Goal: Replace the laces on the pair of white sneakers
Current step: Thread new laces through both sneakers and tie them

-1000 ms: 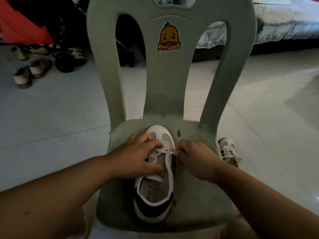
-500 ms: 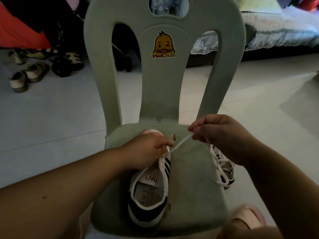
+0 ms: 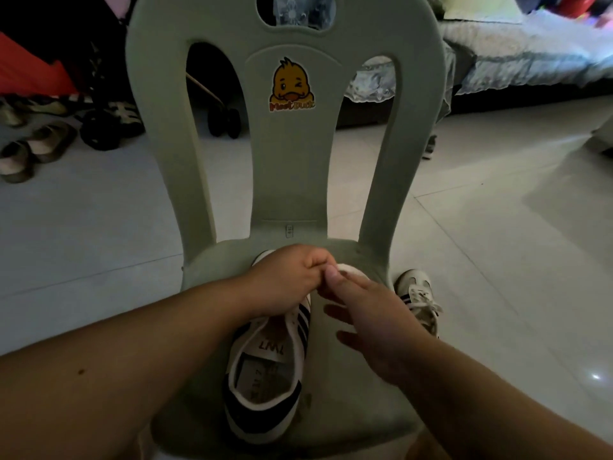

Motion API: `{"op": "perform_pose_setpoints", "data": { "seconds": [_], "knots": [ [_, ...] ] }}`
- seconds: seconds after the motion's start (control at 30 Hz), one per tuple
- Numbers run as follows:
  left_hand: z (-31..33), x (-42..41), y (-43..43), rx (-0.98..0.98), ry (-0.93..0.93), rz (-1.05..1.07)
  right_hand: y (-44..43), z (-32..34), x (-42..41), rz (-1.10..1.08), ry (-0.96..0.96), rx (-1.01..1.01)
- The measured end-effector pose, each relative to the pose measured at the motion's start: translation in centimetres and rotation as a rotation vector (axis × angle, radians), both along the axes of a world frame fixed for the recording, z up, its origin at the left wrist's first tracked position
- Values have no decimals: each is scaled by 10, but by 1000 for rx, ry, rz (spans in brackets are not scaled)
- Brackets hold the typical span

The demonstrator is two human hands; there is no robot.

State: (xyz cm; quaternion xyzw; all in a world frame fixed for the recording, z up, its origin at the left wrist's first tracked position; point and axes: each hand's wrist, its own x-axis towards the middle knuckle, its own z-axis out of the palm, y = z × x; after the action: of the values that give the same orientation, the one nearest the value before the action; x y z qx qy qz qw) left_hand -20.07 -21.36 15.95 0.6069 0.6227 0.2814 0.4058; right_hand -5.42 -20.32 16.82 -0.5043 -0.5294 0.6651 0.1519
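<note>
The left fingers (image 3: pixel 315 262) are curled tight over the front of the sneaker (image 3: pixel 265 376), so the left hand (image 3: pixel 285 283) seems to hold it down. Whether they also pinch a lace end is hidden. The right fingers (image 3: pixel 331 273) are spread and loose. The far one touches the left fingers, and no lace shows in the right hand (image 3: pixel 374 323). The sneaker lies on the seat of the chair (image 3: pixel 348 393), heel near and toe far, with its tongue and near eyelets in view. Those eyelets look bare, so the old lace is probably out of at least that part. The far eyelets and most of the toe are covered by the hands, so how far it is unthreaded cannot be told. The other sneaker (image 3: pixel 418 298) stands on the floor (image 3: pixel 497 260) just right of the chair, still laced, its near end cut off by the right forearm. No new lace is visible. By this reckoning the task is early, with relacing both shoes still to do. The dim light blurs fine detail.
</note>
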Motion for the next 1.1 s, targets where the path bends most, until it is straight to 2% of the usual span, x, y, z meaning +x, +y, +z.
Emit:
{"op": "perform_pose_setpoints", "data": {
  "seconds": [0.13,0.27,0.37,0.47,0.53,0.73,0.87,0.93,1.03,1.1],
  "knots": [
    [0,-4,-3,-63,23,1,15,-5,-1,-210,265,-173],
    [-2,-9,-7,-96,172,-12,41,2,10,-498,373,-223],
    [-6,-17,-10,-68,305,9,63,4,29,-702,373,-230],
    [-14,-30,-14,-38,486,0,81,-3,50,-777,324,-190],
    [-20,-38,-17,-85,564,21,89,-9,62,-839,292,-185],
    [-26,-50,-21,-155,564,103,102,-16,89,-1003,287,-189],
    [-29,-48,-23,-128,528,157,107,-10,95,-1108,442,-121],
    [-29,-48,-25,-76,488,160,105,-6,91,-1086,456,-23],
    [-24,-50,-30,-15,360,229,97,-2,77,-874,202,175],
    [-21,-53,-36,-12,387,251,84,1,59,-632,43,244]
  ]
}}
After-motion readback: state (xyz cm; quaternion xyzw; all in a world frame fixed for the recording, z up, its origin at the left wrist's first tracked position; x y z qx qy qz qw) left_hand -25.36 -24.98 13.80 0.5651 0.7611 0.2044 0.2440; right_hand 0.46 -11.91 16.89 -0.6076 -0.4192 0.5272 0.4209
